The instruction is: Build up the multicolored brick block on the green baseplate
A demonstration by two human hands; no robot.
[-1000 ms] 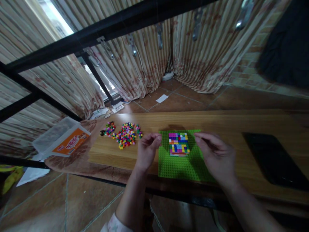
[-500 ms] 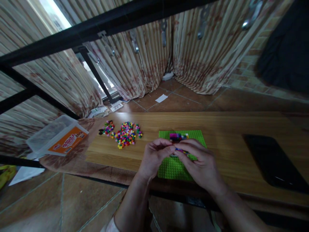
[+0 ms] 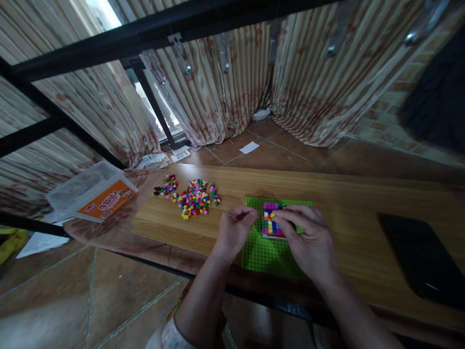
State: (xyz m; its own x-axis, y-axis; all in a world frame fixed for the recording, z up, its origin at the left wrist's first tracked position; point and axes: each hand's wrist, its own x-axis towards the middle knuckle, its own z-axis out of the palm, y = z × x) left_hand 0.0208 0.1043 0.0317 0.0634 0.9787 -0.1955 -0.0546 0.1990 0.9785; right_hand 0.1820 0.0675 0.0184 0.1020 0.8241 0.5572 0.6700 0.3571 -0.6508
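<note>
Bricks (image 3: 195, 198) dot the wooden tabletop (image 3: 358, 213) before curtains (image 3: 232, 92), right hand (image 3: 309, 241) pinching a brick (image 3: 272, 214), left hand's (image 3: 234, 232) grip unclear.

R hand (image 3: 308, 236) at multicol. brick block (image 3: 269, 226) on grn baseplate (image 3: 261, 257); L hand (image 3: 233, 233) nr.

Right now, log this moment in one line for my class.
left hand: beside brick stack; right hand: over brick stack; brick stack: on green baseplate

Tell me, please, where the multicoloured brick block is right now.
In the head view, right of centre, the brick block sits on the green baseplate, partly hidden by the right hand.
</note>
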